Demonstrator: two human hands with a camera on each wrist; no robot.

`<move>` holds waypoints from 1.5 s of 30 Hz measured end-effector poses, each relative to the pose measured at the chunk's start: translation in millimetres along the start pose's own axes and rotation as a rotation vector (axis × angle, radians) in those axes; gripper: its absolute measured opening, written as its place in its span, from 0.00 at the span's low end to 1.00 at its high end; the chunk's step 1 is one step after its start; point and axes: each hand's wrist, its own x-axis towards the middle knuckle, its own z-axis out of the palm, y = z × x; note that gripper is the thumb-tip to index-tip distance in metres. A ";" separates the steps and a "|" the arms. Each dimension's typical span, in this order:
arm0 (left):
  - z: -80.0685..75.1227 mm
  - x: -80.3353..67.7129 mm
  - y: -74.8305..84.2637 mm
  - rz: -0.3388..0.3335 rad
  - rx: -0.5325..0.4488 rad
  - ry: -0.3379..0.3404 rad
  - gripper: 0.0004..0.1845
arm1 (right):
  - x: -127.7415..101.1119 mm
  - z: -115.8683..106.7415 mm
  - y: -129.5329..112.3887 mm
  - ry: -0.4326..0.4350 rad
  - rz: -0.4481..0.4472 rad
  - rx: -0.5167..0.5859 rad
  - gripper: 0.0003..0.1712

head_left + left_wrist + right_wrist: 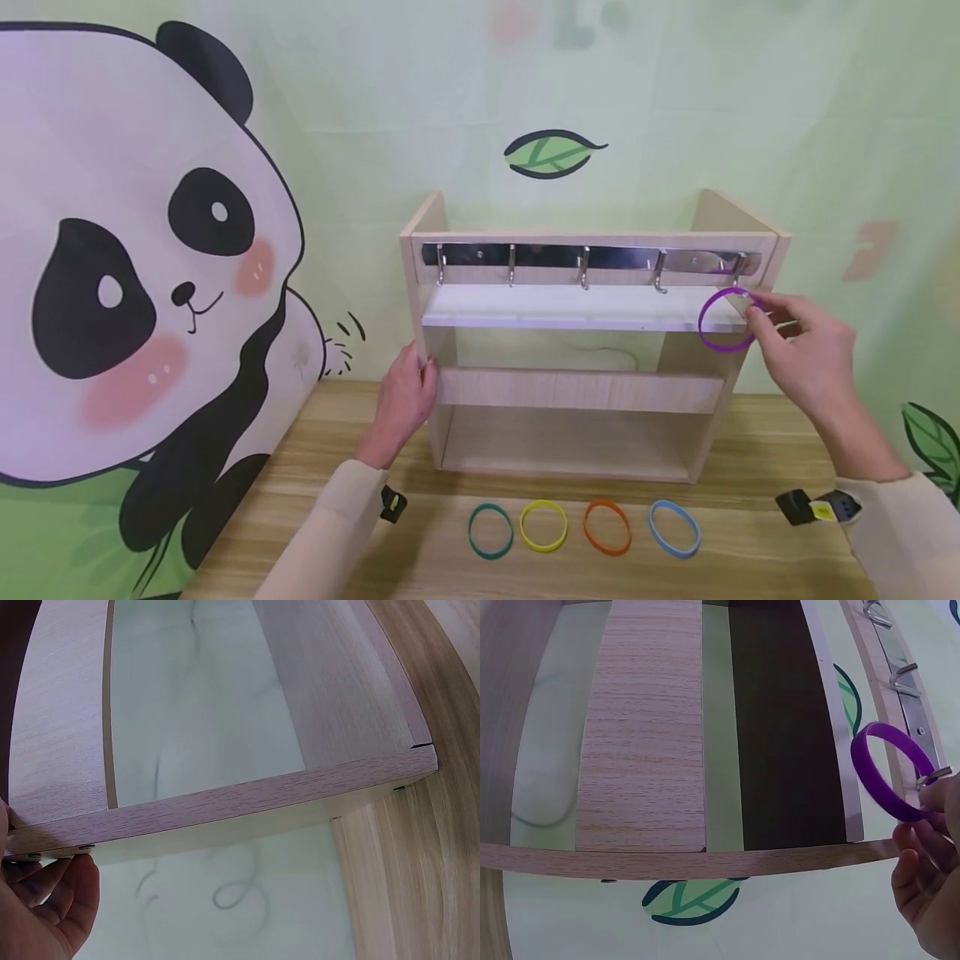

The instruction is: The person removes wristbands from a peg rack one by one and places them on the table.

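Note:
A small wooden shelf unit (570, 392) stands on the table, with a metal rail of several hooks (585, 258) across its top. My right hand (806, 354) pinches a purple wristband (723, 321) just below the rightmost hook (738, 268); the right wrist view shows the same purple wristband (889, 772) touching that hook (934, 777). My left hand (405, 396) grips the shelf's left side panel (420, 275), and its fingers (49, 896) curl under the panel edge (225, 806).
Four wristbands lie in a row on the table in front of the shelf: green (491, 530), yellow (543, 526), orange (607, 527) and blue (674, 527). A panda mural (142, 275) covers the wall at left. The other hooks on the rail hang bare.

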 end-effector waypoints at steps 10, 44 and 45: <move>1.2 0.1 -1.6 0.010 -0.005 0.005 0.16 | 1.6 -0.9 -0.9 0.065 -0.029 0.015 0.15; 1.5 2.7 -1.3 0.073 0.007 0.075 0.10 | -22.4 -0.7 1.7 0.134 -0.340 0.078 0.07; 1.0 2.8 -0.8 0.072 0.007 0.078 0.10 | -25.3 -0.4 4.0 0.121 -0.354 0.070 0.07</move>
